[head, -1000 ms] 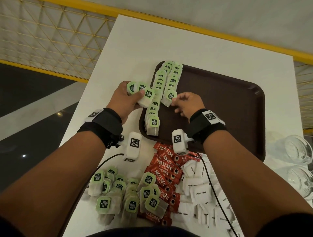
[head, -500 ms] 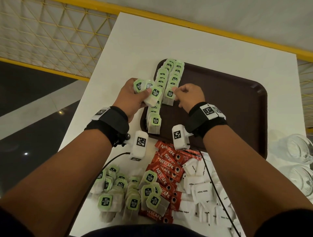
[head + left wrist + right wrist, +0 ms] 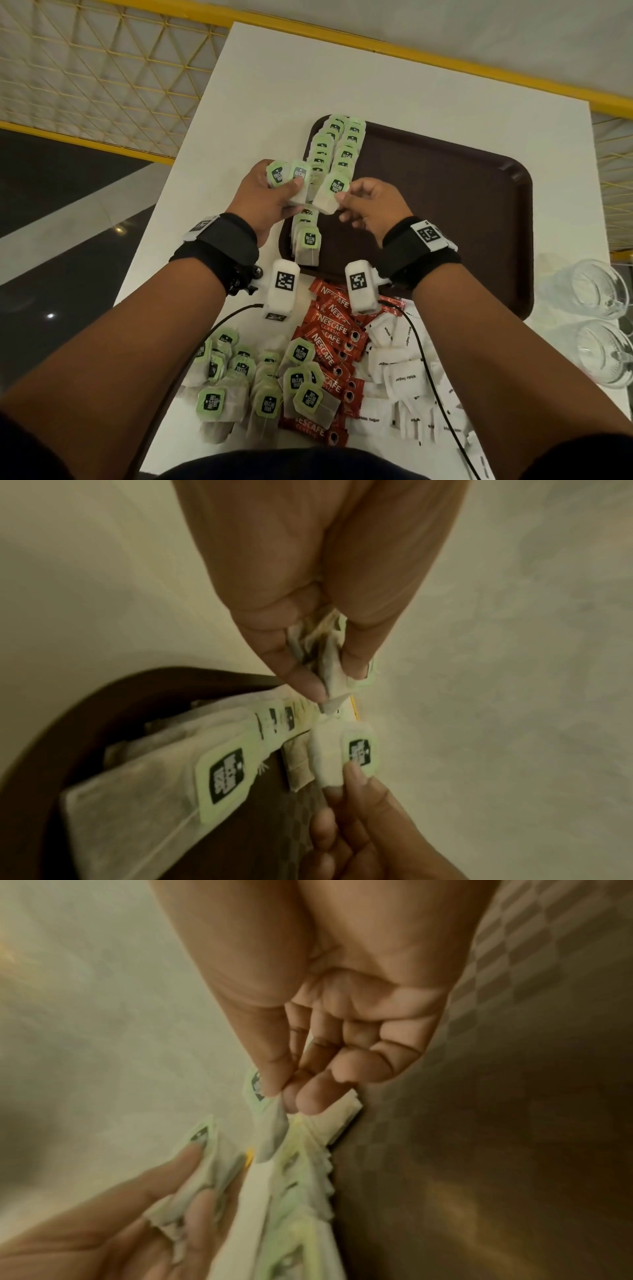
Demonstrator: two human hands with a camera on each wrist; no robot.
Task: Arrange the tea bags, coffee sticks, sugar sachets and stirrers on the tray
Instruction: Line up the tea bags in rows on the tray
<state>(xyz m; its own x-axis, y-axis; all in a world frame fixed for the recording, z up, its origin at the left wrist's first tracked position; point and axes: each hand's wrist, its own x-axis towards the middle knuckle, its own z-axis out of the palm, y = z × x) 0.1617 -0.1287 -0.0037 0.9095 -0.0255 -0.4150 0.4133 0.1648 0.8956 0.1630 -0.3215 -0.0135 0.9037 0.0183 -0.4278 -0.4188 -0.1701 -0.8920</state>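
Brown tray (image 3: pixel 445 212) sits on the white desk (image 3: pixel 274 85), tea bags (image 3: pixel 337 144) rowed along its left side. Left grip (image 3: pixel 270 202) clamps two bags (image 3: pixel 287 178); right grip (image 3: pixel 370 209) pinches one bag (image 3: pixel 330 195) above the row.

Cafeteria or hotel refreshment area being suggested: white table (image 3: pixel 428 85) bearing brown serving tray (image 3: pixel 479 205), bulk tea bags (image 3: pixel 239 387), Nescafe coffee sticks (image 3: pixel 329 339), sugar sachets (image 3: pixel 400 377), glass cups (image 3: pixel 596 294); yellow railing (image 3: pixel 342 41) being seen behind.
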